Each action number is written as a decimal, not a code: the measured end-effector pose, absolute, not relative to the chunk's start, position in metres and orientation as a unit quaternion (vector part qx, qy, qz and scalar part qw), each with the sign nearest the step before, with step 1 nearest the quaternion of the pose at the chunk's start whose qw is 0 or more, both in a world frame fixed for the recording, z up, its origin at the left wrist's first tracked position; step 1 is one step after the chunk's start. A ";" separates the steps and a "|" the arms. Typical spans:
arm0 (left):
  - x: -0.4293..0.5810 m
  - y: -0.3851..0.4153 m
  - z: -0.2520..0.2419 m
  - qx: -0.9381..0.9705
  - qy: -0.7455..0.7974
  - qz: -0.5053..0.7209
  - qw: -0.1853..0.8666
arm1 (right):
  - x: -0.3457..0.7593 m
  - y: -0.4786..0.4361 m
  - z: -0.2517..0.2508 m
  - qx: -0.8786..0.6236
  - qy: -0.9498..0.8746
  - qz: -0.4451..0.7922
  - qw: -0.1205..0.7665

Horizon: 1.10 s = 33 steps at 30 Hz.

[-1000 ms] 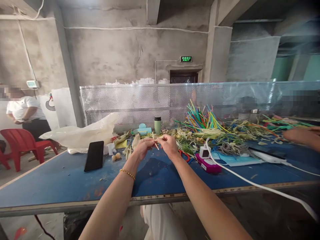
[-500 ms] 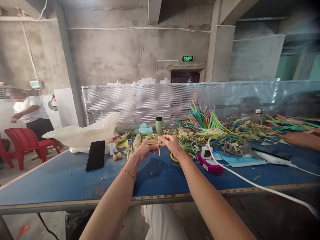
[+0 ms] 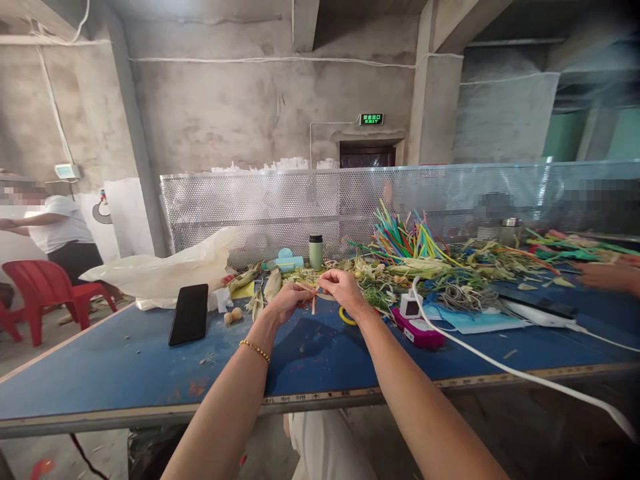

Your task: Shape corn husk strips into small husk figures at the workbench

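Observation:
Over the blue table [image 3: 230,373], my left hand [image 3: 290,300] and my right hand [image 3: 343,288] meet with their fingertips almost touching. Between them is a thin, pale strip of corn husk [image 3: 313,306], whose loose end hangs down below the fingers. My left hand pinches it with thumb and fingers. The fingers of my right hand are also closed at the strip's upper part; how it is bent there is too small to see. Just under my right wrist lies a yellow tape ring [image 3: 347,316]. Dried husks [image 3: 273,285] spread behind my left hand.
A black phone [image 3: 189,313], small wooden balls [image 3: 233,316] and a plastic bag [image 3: 165,277] are on the left. Behind stand a green bottle [image 3: 315,252] and colourful pipe cleaners [image 3: 407,233]. A magenta box [image 3: 419,330] and white cable [image 3: 480,357] lie right; another person's hand [image 3: 607,273] is beyond.
My hands remain together at the husk strip, with only small finger shifts. The view has moved slightly. At far left, the standing person's arms have changed position.

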<state>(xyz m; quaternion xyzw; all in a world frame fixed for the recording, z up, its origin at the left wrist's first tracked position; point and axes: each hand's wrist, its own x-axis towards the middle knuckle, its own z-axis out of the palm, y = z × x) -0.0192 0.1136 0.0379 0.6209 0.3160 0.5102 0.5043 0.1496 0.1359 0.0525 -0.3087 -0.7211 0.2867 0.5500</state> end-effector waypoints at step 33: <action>-0.020 0.102 0.044 0.627 0.365 0.479 0.494 | 0.151 0.142 0.051 -0.300 -0.724 0.241 0.573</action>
